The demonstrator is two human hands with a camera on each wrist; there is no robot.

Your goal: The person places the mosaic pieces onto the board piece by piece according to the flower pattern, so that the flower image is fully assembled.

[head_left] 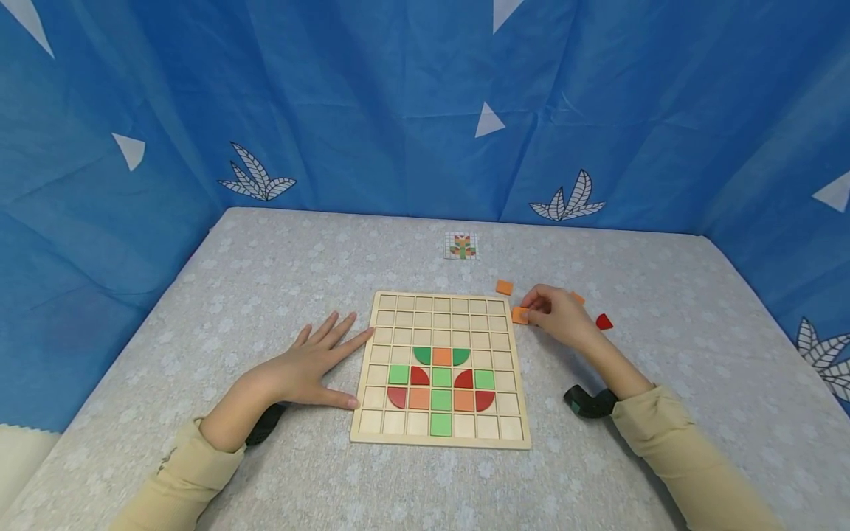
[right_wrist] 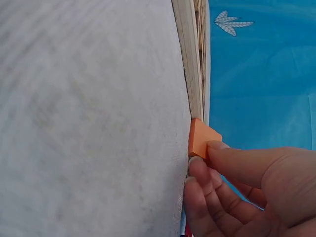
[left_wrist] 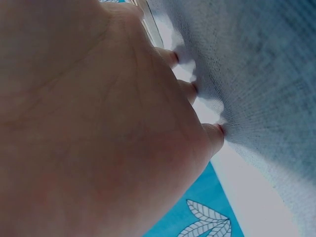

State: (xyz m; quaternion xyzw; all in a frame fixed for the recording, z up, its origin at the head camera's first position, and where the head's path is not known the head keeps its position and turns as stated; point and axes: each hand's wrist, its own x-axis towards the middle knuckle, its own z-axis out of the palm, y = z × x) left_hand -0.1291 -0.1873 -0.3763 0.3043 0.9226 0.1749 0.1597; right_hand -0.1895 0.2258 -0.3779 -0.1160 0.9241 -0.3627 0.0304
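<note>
Beside the right edge of the wooden grid board (head_left: 405, 339), my right hand (head_left: 561, 317) pinches an orange square tile (right_wrist: 201, 138) between thumb and fingers, close to the tabletop. My left hand (head_left: 308, 369) lies with fingers spread at the board's left edge, its thumb and index fingertip touching the frame. In the left wrist view the palm of the left hand (left_wrist: 108, 128) fills much of the picture. Set in the board's lower cells are green squares (head_left: 441, 425), orange squares (head_left: 442, 357), red quarter-round tiles (head_left: 485, 400) and dark green quarter-round tiles (head_left: 461, 356).
A small pattern card (head_left: 461, 245) lies behind the board. One loose orange tile (head_left: 505, 287) is near the board's back right corner; another orange tile (head_left: 578, 298) and a red tile (head_left: 603, 321) lie beyond the right hand. A blue curtain (head_left: 398, 110) surrounds the table.
</note>
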